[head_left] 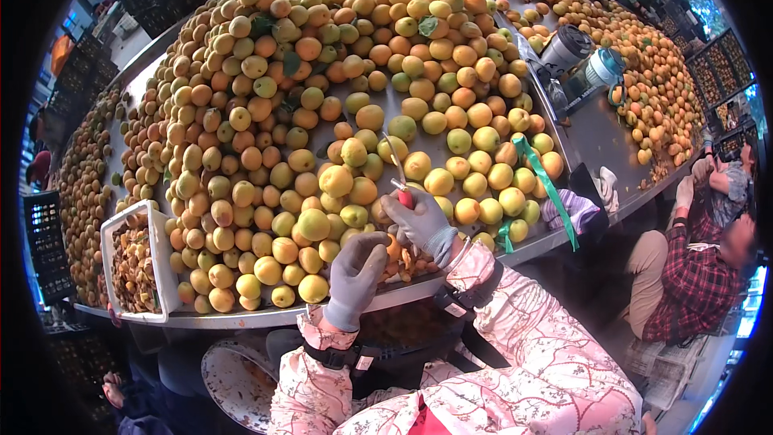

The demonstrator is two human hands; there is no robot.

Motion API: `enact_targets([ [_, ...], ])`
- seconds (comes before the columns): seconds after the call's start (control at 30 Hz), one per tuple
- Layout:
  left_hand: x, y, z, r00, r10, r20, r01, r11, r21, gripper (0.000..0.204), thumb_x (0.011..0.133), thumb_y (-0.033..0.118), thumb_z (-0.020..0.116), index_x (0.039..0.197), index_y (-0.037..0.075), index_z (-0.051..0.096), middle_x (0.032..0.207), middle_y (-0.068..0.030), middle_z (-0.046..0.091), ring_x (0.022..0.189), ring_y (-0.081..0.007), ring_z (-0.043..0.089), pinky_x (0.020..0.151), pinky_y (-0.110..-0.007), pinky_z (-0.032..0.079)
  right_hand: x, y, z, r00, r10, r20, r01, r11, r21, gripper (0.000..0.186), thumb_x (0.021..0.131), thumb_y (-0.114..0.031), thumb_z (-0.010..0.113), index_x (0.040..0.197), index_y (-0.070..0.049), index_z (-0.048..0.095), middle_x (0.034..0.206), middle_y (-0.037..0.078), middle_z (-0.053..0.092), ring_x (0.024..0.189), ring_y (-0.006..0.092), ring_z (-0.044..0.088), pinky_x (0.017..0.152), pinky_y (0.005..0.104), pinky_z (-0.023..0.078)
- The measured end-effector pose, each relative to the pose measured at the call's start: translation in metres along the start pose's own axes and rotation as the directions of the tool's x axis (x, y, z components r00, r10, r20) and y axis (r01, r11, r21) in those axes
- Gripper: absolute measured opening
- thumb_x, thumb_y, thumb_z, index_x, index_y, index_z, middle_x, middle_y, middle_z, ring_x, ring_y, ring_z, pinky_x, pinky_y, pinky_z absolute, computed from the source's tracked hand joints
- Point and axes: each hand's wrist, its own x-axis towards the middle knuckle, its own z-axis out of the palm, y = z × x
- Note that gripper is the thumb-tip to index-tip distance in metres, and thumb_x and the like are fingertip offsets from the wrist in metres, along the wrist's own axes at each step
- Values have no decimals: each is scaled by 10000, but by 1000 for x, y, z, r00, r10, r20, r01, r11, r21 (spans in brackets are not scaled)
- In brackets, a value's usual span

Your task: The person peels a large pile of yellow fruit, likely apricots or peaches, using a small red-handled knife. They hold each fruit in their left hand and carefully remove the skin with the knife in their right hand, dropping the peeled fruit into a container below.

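The right hand (420, 224), in a grey glove, is closing its fingers around a small knife (398, 179) with a red handle and a thin blade that is pointing up and away from the person. The left hand (357, 271), also in a grey glove, is curling narrowly around an orange apricot (392, 248), which is showing only partly between the two hands, just above the near edge of the metal table (592, 141). Just beside it, cut apricot pieces (409, 263) are lying at the table edge.

A big heap of yellow and orange apricots (338, 113) is covering the table beyond the hands. At the left, a white rectangular tray (159, 254) is holding darker brown pieces. A green strap (547, 185) is lying to the right of the hands, near a striped cloth (573, 208). Farther right, two metal containers (584, 60) are standing on the table. Black plastic crates (48, 246) are standing at the left. A person in a red checked shirt (692, 274) is sitting at the right.
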Motion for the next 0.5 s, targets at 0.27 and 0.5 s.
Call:
enact_targets([
  [0.27,0,-2,11,999,31,39,-35,993,117,212,909,68,555,1103,-18,563,967,-49,620,829,-75,577,735,-208,477,3,10,-2,994,-105,11,105,991,-84,249,895,-258,614,775,-45,568,643,-25,534,562,51,457,498,236,389],
  [0.5,0,-5,12,999,32,3,-32,991,128,229,908,87,573,1109,-20,556,920,-42,624,776,-71,586,688,-196,486,4,13,-1,992,-125,24,127,983,-130,254,894,-256,608,779,-33,564,644,-25,537,588,54,467,519,245,403],
])
